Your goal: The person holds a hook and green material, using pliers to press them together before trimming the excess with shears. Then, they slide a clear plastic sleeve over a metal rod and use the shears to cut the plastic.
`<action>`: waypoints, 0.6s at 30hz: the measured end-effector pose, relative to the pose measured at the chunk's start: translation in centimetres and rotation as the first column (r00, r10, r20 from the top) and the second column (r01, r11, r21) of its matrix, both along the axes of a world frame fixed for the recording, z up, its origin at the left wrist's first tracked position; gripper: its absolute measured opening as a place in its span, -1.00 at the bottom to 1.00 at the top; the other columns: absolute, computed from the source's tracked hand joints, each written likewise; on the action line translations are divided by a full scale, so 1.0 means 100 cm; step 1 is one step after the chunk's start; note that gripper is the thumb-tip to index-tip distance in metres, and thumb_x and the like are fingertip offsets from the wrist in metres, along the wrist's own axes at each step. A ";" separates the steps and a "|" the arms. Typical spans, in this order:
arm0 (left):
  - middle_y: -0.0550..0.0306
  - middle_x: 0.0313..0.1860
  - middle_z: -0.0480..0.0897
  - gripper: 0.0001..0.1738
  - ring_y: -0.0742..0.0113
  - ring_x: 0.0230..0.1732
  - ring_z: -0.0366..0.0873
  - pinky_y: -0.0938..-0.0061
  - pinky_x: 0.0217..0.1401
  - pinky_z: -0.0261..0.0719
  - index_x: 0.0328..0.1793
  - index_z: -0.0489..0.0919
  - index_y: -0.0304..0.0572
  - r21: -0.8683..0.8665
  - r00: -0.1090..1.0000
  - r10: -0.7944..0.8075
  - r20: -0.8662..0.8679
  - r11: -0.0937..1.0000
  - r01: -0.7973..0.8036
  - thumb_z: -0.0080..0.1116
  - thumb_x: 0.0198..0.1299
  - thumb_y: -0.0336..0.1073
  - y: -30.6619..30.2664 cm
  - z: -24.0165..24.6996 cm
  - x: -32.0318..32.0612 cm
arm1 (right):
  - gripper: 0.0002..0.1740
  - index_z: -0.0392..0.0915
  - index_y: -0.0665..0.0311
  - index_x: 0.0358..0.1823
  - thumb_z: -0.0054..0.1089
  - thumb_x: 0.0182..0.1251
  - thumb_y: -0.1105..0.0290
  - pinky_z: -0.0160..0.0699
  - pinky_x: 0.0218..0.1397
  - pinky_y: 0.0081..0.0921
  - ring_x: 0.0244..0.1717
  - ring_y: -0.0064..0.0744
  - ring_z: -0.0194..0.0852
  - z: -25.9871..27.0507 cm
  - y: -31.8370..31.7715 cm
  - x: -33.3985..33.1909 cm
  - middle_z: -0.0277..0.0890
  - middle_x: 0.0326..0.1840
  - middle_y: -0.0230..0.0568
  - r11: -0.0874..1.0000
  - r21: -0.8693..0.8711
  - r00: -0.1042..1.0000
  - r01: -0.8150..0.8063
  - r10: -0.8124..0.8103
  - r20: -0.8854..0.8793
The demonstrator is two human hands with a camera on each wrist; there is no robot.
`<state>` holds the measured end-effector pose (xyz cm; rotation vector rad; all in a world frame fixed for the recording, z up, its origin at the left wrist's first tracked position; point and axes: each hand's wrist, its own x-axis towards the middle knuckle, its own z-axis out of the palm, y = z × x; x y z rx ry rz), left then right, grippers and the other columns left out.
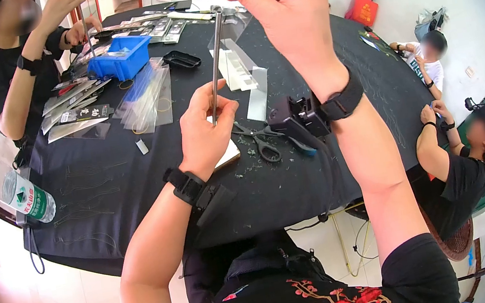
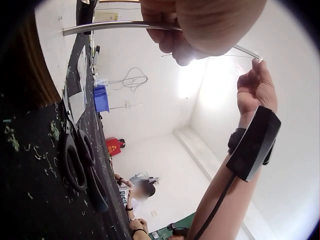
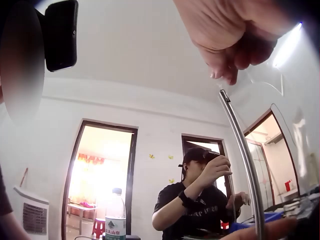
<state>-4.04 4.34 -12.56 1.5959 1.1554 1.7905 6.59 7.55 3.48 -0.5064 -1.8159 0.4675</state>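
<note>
My left hand [image 1: 204, 132] grips a slim metal rod [image 1: 215, 60] that stands tilted, its lower end at a white-topped block [image 1: 230, 155]. In the left wrist view the block shows a brown side. High above the table, my right hand [image 1: 296, 10] has thumb and fingertips pinched together right at the rod's upper tip. A thin line [image 2: 230, 55] runs along beside the rod to those fingertips in the left wrist view. The right wrist view shows a small slotted end on the rod [image 3: 225, 97]. Dark-handled scissors [image 1: 266, 148] lie just right of the block.
A blue bin [image 1: 129, 58], a small black tray [image 1: 181, 59], clear plastic sleeves [image 1: 148, 96] and packaged strips [image 1: 81, 113] lie across the black-covered table. A water bottle [image 1: 24, 195] stands at the left edge. Green scraps surround the scissors. Other people sit around the table.
</note>
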 end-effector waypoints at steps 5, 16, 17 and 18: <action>0.31 -0.43 0.49 -0.58 0.63 -0.37 0.39 0.69 -0.27 0.33 0.09 0.35 -0.29 0.002 1.000 -0.012 0.014 1.000 0.012 0.11 0.07 -0.51 0.001 0.000 0.000 | -0.85 0.55 0.39 -0.31 0.19 0.14 0.44 0.44 -0.34 -0.79 -0.37 -0.67 0.53 -0.007 0.017 -0.002 0.59 -0.44 -0.28 0.985 0.170 1.000 0.005 -0.007 0.011; 0.24 -0.47 0.55 -0.61 0.52 -0.43 0.48 0.58 -0.25 0.47 0.01 0.45 -0.26 0.029 0.998 0.031 0.056 0.999 -0.033 0.16 -0.02 -0.49 0.002 -0.002 0.002 | -0.86 0.55 0.38 -0.30 0.19 0.13 0.45 0.42 -0.31 -0.79 -0.36 -0.69 0.52 -0.012 0.009 0.004 0.59 -0.42 -0.30 0.971 0.238 0.998 0.010 -0.024 0.058; 0.24 -0.47 0.55 -0.61 0.52 -0.43 0.48 0.58 -0.25 0.47 0.01 0.45 -0.26 0.027 0.998 0.031 0.056 0.999 -0.033 0.16 -0.02 -0.49 0.001 -0.002 0.002 | -0.85 0.55 0.38 -0.30 0.19 0.13 0.46 0.42 -0.31 -0.79 -0.35 -0.69 0.52 -0.014 0.007 0.005 0.59 -0.41 -0.30 0.973 0.230 0.997 0.021 -0.037 0.067; 0.28 -0.46 0.52 -0.60 0.58 -0.41 0.43 0.64 -0.27 0.40 0.05 0.40 -0.28 0.019 1.000 0.020 0.024 1.000 -0.021 0.14 0.02 -0.50 0.000 0.000 0.001 | -0.85 0.55 0.38 -0.30 0.19 0.13 0.46 0.42 -0.31 -0.79 -0.35 -0.69 0.52 -0.015 0.006 0.005 0.59 -0.41 -0.30 0.973 0.229 0.997 0.021 -0.037 0.067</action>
